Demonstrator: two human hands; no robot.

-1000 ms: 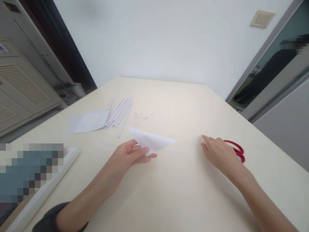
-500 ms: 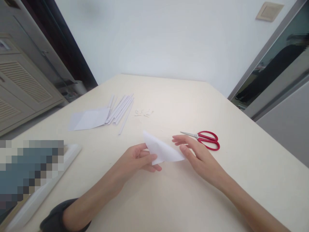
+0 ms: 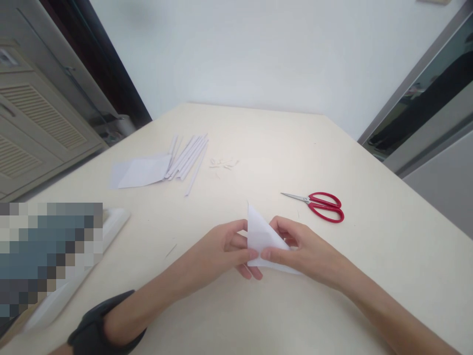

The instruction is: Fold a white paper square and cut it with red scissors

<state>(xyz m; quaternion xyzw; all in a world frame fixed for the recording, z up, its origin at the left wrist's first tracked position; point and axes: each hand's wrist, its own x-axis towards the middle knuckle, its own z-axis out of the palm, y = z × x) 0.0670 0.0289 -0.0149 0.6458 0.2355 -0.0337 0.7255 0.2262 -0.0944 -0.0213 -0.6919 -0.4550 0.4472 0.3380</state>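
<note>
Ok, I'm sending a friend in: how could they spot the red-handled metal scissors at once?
Start at the cream table by the white wall. Right of its middle, just beyond the person's right hand, lie the red-handled metal scissors, tip pointing left. Their red colour sets them apart from the triangular white paper nearby.

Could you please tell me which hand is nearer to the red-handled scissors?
Right: the right hand is just on the near side of the scissors, apart from them; the left hand is farther left, holding the white paper.
</note>
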